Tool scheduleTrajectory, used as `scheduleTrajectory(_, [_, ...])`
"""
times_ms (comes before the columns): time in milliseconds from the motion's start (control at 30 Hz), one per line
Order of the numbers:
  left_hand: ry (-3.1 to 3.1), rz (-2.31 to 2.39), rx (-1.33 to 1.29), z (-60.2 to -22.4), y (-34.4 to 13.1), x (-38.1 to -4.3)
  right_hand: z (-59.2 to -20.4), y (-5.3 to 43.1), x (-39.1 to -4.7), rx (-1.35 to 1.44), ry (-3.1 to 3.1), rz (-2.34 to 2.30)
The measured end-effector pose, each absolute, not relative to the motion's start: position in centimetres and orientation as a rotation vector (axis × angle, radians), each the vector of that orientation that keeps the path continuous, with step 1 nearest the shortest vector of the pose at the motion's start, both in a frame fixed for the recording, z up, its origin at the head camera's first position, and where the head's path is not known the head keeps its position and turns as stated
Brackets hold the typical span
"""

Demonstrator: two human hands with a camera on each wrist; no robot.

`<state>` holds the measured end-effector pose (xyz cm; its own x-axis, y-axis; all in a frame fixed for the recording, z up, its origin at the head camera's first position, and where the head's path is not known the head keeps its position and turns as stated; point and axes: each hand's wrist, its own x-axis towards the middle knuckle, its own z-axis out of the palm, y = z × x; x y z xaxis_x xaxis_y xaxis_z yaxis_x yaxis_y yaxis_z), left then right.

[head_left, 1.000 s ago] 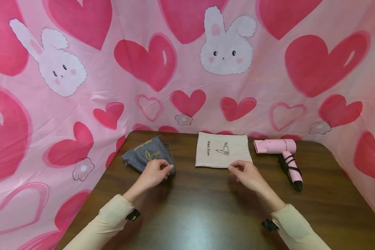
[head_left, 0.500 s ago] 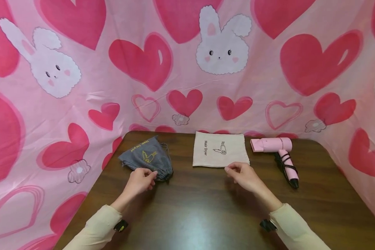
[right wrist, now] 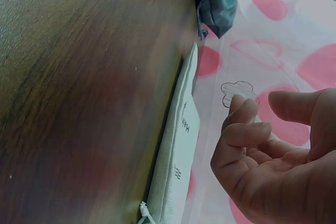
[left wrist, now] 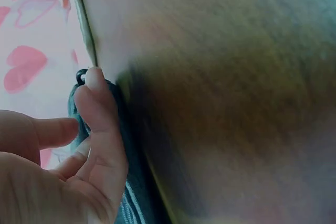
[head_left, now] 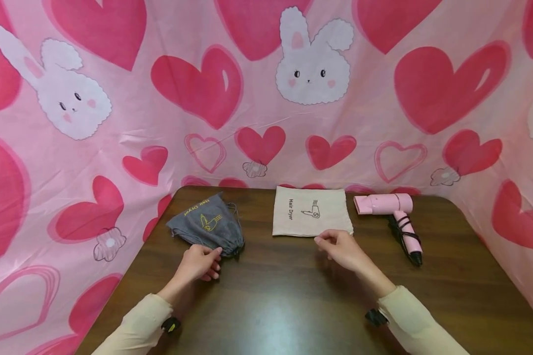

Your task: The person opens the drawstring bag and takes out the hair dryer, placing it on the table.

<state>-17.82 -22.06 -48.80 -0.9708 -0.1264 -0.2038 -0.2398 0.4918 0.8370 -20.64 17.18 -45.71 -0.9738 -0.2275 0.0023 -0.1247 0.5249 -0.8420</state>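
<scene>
A grey drawstring bag (head_left: 213, 228) with yellow "Hair Dryer" print lies at the left, its gathered end towards the middle of the table. My left hand (head_left: 198, 263) is at its near edge, fingers loosely bent; the left wrist view shows a gap between thumb (left wrist: 60, 132) and forefinger. In the middle lies a flat cream bag (head_left: 288, 222) with dark "Hair Dryer" print. Over its near right corner my right hand (head_left: 344, 250) hovers with loosely curled fingers and nothing in them. Right of the cream bag is a pink hair dryer (head_left: 384, 203), black cord wound around its handle.
Everything lies on a dark brown wooden table (head_left: 266, 291) with rounded far corners. A pink cloth (head_left: 257, 113) printed with hearts and rabbits hangs behind and along both sides. In the right wrist view, a white drawstring end (right wrist: 145, 212) shows at the cream bag's edge.
My left hand has drawn back left and towards me from the grey bag's gathered end, which now shows. The right hand has barely moved. The head view has turned slightly right.
</scene>
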Motion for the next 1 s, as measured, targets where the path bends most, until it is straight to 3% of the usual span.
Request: scheduleTrajectory(1000, [2.480, 1.667, -0.342, -49.5, -20.5, -19.0, -46.5, 14.7, -21.9, -0.347, 2.605, -1.448])
